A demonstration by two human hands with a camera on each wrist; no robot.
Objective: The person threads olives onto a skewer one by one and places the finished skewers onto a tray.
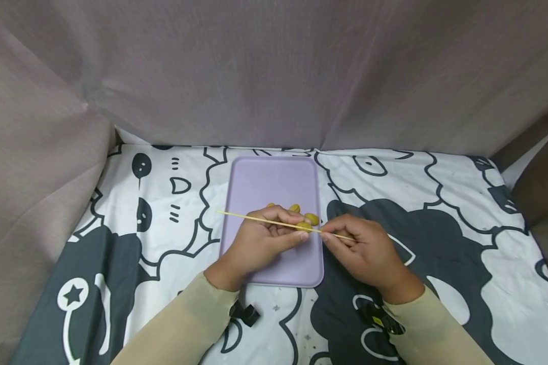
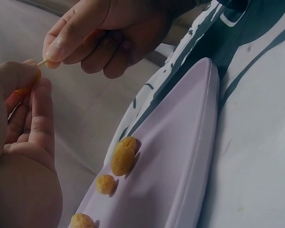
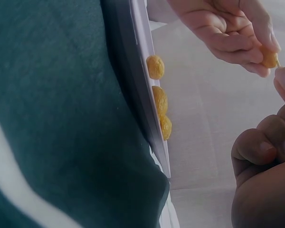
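Observation:
My left hand point(image 1: 260, 241) pinches a small yellow, wrinkled fruit point(image 1: 304, 226) between thumb and fingertips, over the lilac tray point(image 1: 274, 180). A thin wooden skewer point(image 1: 235, 215) lies across that hand and lines up with the fruit, its long end sticking out to the left. Just right of the fruit, my right hand point(image 1: 367, 249) pinches the skewer with thumb and forefinger, and a short length shows past these fingers. The right wrist view shows the held fruit point(image 3: 270, 58) close to the right fingertips; how far the skewer runs through it I cannot tell.
Several more yellow fruits point(image 2: 123, 159) lie on the tray behind the left hand. Beneath the tray is a black-and-white patterned cloth point(image 1: 173, 284). Grey-brown curtains point(image 1: 274, 76) hang at the back and the left.

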